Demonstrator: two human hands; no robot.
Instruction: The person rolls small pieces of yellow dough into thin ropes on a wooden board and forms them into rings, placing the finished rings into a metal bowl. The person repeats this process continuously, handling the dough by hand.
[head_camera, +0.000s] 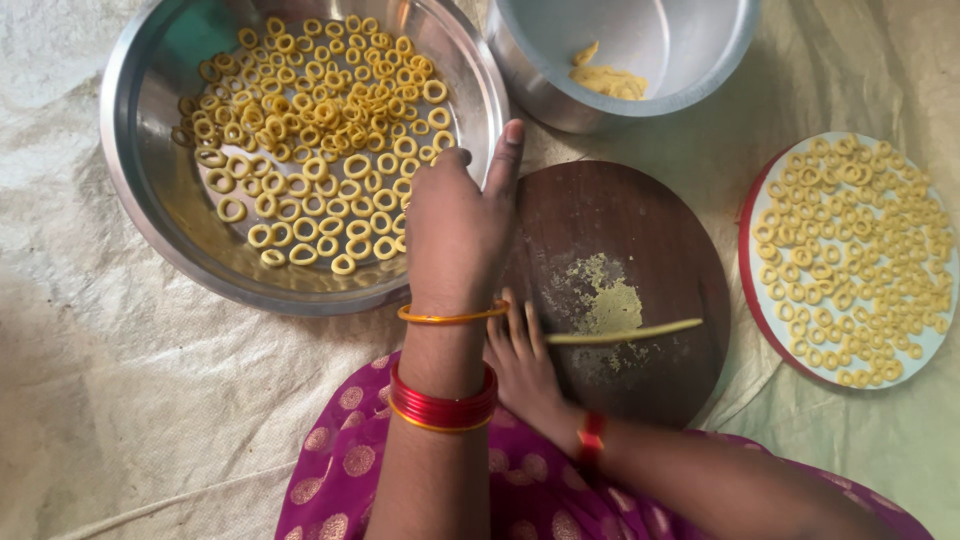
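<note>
Dough strip (622, 331) on round board (660, 240), touching right hand (520, 365) fingertips

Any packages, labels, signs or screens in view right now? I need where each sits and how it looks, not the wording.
None in view: no package, label, sign or screen.
Only unmarked ware lies on the pale cloth:
steel basin of dough rings, upper left;
steel pot with a bit of dough, top;
round dark wooden board, centre;
round pale plate with red rim, holding rings, right.
</note>
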